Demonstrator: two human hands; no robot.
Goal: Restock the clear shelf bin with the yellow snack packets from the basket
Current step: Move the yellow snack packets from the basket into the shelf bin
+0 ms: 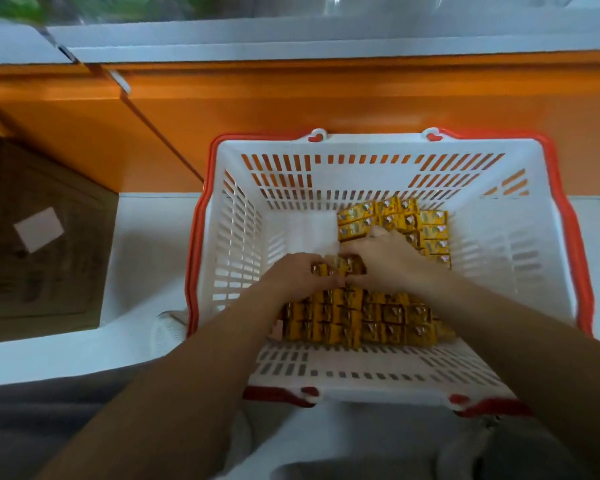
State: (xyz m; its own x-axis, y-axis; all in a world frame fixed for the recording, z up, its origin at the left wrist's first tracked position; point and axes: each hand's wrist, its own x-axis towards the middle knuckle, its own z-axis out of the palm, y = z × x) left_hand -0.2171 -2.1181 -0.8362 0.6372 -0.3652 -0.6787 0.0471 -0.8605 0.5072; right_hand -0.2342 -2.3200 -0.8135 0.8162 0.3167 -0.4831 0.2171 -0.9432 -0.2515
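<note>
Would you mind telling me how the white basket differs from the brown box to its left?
The basket is white slatted plastic with a red rim; the cardboard box is solid brown with a white label. The basket is open and holds yellow snack packets; the box's contents cannot be seen. Both stand on the white floor.

A brown box (pixel 45 244) sits at nine o'clock with a white label (pixel 39 229) on its top. An orange panel (pixel 291 98) spans twelve o'clock, and a white shelf edge (pixel 326 39) runs above it. Blurred green packs (pixel 11 5) show at eleven. A white mesh shoe (pixel 165 329) rests on the white floor (pixel 142 237) at eight.
</note>
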